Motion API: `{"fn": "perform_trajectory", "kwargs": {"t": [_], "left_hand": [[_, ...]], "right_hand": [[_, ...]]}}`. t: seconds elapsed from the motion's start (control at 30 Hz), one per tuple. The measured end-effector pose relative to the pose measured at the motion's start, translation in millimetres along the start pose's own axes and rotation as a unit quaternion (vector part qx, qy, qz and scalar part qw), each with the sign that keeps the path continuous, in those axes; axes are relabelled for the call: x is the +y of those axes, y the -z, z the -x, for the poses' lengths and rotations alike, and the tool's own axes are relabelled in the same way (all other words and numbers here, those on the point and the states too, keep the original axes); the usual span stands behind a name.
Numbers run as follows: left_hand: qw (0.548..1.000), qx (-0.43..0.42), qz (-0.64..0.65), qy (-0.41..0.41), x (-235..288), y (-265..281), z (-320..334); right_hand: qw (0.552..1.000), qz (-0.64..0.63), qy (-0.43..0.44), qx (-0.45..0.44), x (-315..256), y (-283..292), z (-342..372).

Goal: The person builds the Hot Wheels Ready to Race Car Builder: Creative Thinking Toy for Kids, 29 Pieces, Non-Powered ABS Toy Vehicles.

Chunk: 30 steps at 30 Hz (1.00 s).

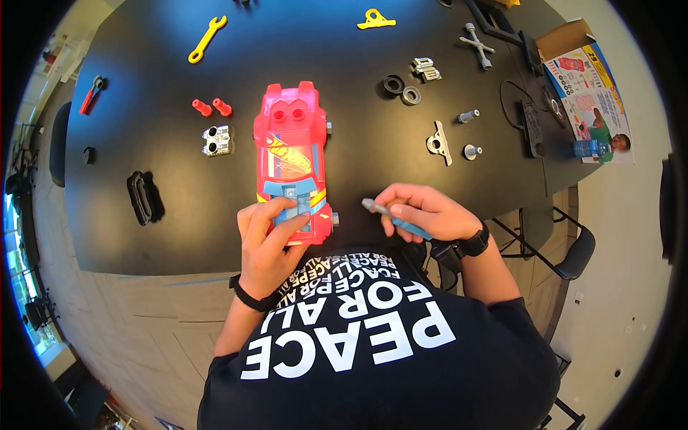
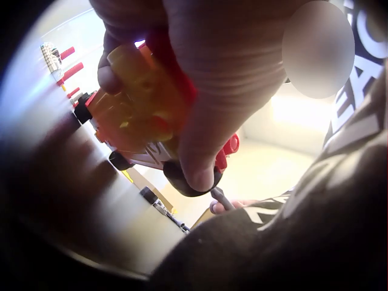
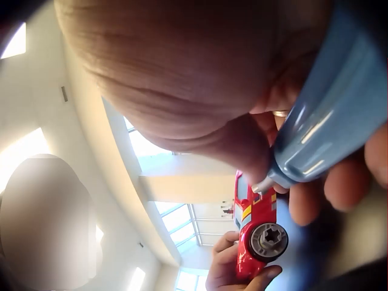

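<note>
The red toy car (image 1: 290,115) lies lengthwise in front of the person, and the left hand (image 1: 266,247) grips its near end, fingers over the blue window part. In the left wrist view, the left thumb (image 2: 200,163) presses on a black wheel (image 2: 182,180) of the car. The right hand (image 1: 430,213) holds a blue-handled screwdriver (image 1: 410,228), its grey tip (image 1: 369,205) pointing left, a short way from the car's side. The right wrist view has the blue handle (image 3: 339,103) up close and, beyond it, a car wheel (image 3: 268,240) with a grey cross-slotted hub.
Left of the car are red pieces (image 1: 222,107), a silver engine-like part (image 1: 217,140), a black loop-shaped part (image 1: 140,198) and a yellow wrench (image 1: 208,40). Black and grey rings (image 1: 411,95), a silver bracket (image 1: 438,143), grey plugs (image 1: 469,116) and a printed box (image 1: 591,93) lie right.
</note>
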State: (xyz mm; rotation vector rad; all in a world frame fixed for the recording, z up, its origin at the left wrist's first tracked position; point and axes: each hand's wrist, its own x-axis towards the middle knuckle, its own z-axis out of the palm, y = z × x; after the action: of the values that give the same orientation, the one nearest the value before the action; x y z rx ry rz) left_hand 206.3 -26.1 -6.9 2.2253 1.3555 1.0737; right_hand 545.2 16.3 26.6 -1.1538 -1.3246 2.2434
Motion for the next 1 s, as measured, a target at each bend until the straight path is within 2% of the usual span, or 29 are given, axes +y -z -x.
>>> {"fn": "perform_trajectory", "kwargs": {"t": [0.03,0.1,0.17,0.2,0.27,0.3,0.37,0.4,0.43,0.5,0.63,0.7,0.73,0.8,0.83,0.9,0.93,1.0], "left_hand": [[1.000,-0.007,-0.005,0.006,1.5,-0.1,-1.0],[1.000,-0.012,-0.011,0.012,3.2,-1.1,-2.9],[0.999,-0.029,-0.010,0.016,4.6,-3.0,-5.5],[0.999,-0.029,-0.011,0.016,4.5,-3.9,-5.9],[0.999,-0.038,-0.012,0.017,4.9,-5.9,-5.6],[0.999,-0.040,-0.010,0.016,6.1,-7.2,-5.8],[0.999,-0.047,0.002,0.026,8.0,-9.2,-6.9],[0.999,-0.048,0.002,0.024,8.9,-10.3,-8.0],[0.998,-0.055,0.007,0.026,10.1,-11.3,-8.7],[0.998,-0.060,0.008,0.031,11.3,-12.2,-8.6],[0.996,-0.077,0.023,0.024,9.5,-13.9,-5.9],[0.996,-0.080,0.034,0.015,8.6,-13.7,-5.8],[0.996,-0.080,0.035,0.015,8.5,-13.5,-5.8],[0.995,-0.090,0.047,0.015,8.1,-13.4,-6.7],[0.995,-0.091,0.047,0.014,8.5,-13.4,-7.1],[0.994,-0.102,0.044,0.011,9.7,-13.0,-7.5],[0.994,-0.102,0.044,0.011,9.9,-13.6,-7.6],[0.993,-0.103,0.048,0.016,10.5,-15.5,-7.3]], "right_hand": [[0.999,0.017,0.014,0.046,0.9,0.4,3.7],[0.998,0.029,0.015,0.062,-5.5,-7.3,11.8],[0.986,0.079,0.062,0.131,-5.1,-11.1,14.7],[0.986,0.078,0.062,0.131,-1.1,-10.4,12.5],[0.963,0.114,0.125,0.209,12.7,-10.2,4.9],[0.963,0.113,0.124,0.211,14.3,-13.2,0.0],[0.917,0.221,0.241,0.228,15.2,-24.2,-16.0],[0.944,0.163,0.180,0.221,18.2,-31.5,-20.5],[0.944,0.168,0.175,0.223,22.9,-36.5,-28.4],[0.912,0.272,0.200,0.231,21.5,-43.2,-38.4],[0.890,0.316,0.227,0.239,30.4,-38.6,-50.9],[0.921,0.257,0.196,0.219,35.2,-33.9,-52.9],[0.921,0.257,0.195,0.219,31.3,-33.4,-51.7],[0.944,0.244,0.112,0.190,18.5,-33.0,-47.7],[0.944,0.244,0.112,0.191,14.7,-30.1,-47.1],[0.965,0.235,0.011,0.118,9.0,-22.2,-46.2],[0.965,0.234,0.011,0.118,7.5,-18.4,-45.5],[0.981,0.191,0.013,0.043,5.7,-12.6,-43.7]]}}
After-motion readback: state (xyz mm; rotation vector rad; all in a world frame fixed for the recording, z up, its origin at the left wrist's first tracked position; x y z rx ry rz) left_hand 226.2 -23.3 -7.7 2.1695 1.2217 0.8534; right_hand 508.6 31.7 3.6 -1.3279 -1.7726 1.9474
